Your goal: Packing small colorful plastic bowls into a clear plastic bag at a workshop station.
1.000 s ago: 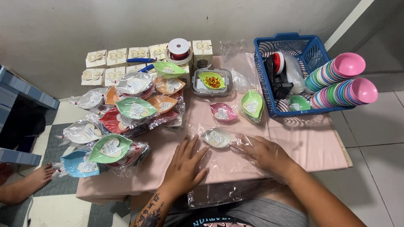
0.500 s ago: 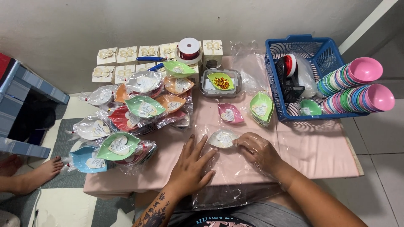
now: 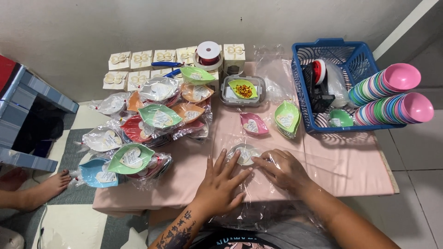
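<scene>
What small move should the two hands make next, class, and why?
Probably fold the clear cellophane sheet up over the white leaf-shaped dish: the left hand lies flat on it, the right hand touches the dish, and the bagged dishes nearby look finished.

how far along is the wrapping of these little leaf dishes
Done: a pile of wrapped dishes covers the table's left side. In hand: left hand and right hand press clear film around a white dish. Left: a pink dish and green dish sit unwrapped.
</scene>
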